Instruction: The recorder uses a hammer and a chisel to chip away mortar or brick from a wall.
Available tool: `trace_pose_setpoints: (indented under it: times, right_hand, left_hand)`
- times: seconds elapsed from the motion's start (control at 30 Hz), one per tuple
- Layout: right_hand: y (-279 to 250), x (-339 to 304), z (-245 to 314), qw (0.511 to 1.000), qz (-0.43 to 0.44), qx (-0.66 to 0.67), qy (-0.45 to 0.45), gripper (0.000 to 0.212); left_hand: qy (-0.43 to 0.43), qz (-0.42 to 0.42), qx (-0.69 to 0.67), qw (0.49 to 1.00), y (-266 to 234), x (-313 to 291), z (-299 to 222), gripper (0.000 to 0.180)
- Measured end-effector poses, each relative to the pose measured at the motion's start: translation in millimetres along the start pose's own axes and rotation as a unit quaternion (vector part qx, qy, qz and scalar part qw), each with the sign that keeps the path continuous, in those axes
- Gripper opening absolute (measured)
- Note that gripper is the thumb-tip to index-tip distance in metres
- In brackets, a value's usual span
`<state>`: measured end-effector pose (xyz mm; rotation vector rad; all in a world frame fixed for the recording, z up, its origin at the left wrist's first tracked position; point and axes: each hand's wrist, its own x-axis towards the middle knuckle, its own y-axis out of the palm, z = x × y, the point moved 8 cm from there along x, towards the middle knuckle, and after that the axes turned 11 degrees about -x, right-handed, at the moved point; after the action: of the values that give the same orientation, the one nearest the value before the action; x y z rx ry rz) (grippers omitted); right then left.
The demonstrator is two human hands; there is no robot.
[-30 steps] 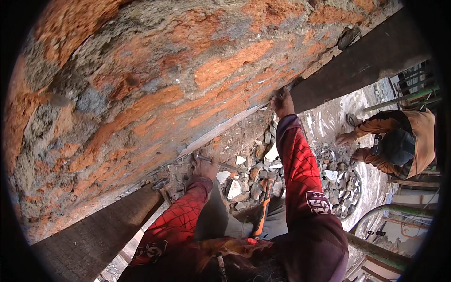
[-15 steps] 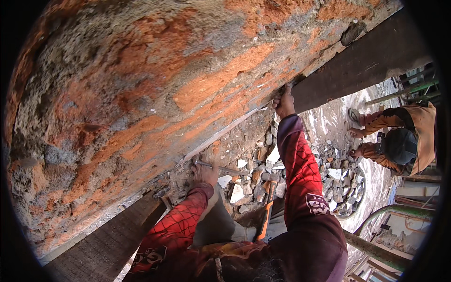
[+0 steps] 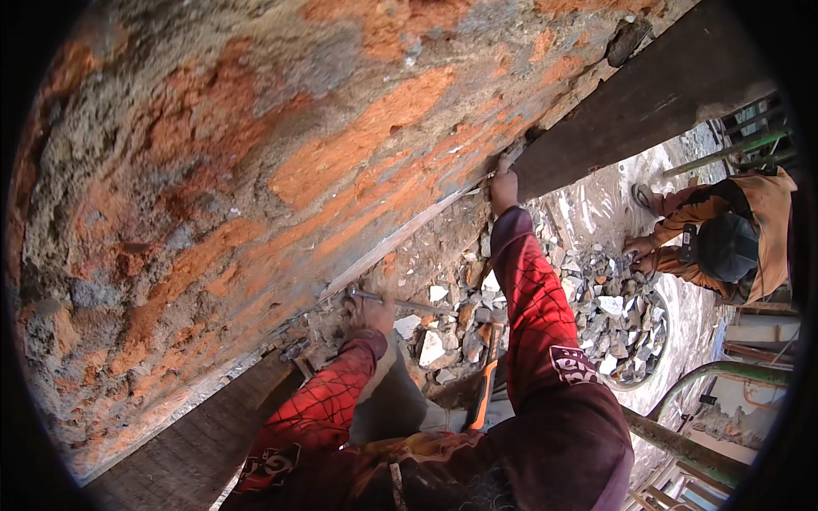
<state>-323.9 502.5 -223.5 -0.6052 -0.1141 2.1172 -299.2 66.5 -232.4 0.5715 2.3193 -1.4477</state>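
My left hand (image 3: 371, 315) is closed around a thin metal rod (image 3: 409, 304) near its bent or thickened end, low beside the wall's bottom edge. Out at full reach, my right hand (image 3: 504, 187) is at the same edge, where a dark plank (image 3: 630, 111) begins. Its fingers are curled with one digit raised against the wall; whatever they grip is hidden. A hammer (image 3: 484, 387) with an orange and black handle leans by my lap, its head by the rubble (image 3: 433, 347). The rough wall (image 3: 256, 170) shows orange brick and grey mortar.
At the right a co-worker (image 3: 728, 243) in orange and black bends over a round pan (image 3: 652, 370) heaped with broken stone. Green metal pipes (image 3: 724, 370) stand at lower right. Another dark board (image 3: 187, 434) lies at lower left.
My right hand has shifted slightly left, and its raised digit now shows more plainly. The left hand stays on the rod. The co-worker's hands have come together over the rubble.
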Motion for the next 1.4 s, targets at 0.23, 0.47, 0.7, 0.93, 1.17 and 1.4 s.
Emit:
trace_pose_setpoints:
  times: [0.23,0.47,0.7,0.93,1.17,1.4]
  right_hand:
    - [-3.0,-24.1,34.6,0.986,0.061,0.122,0.095,0.057]
    - [-16.8,-26.5,-3.0,0.997,0.008,-0.058,-0.042,0.063]
    - [8.5,-177.0,-47.2,0.937,0.182,0.23,0.188,0.052]
    - [-134.1,-275.8,-115.2,0.945,0.013,0.278,0.174,0.062]
    - [-67.4,-360.3,-151.8,0.96,0.128,-0.247,0.013,0.057]
    - [31.6,-393.3,-139.5,0.814,0.258,0.387,0.348,0.032]
  left_hand:
    - [0.01,0.02,-0.017,1.0,5.7,-1.8,4.6,0.07]
    - [0.005,0.019,0.006,1.0,3.9,1.7,-1.1,0.072]
    - [0.006,0.014,-0.012,1.0,5.4,2.4,2.3,0.07]
    - [-0.003,0.027,-0.029,0.999,-2.9,-4.1,-2.5,0.068]
    - [0.256,0.013,-0.198,0.946,-6.7,-39.9,-24.5,0.051]
    - [0.537,0.082,-0.111,0.832,-50.2,-177.0,-50.2,0.068]
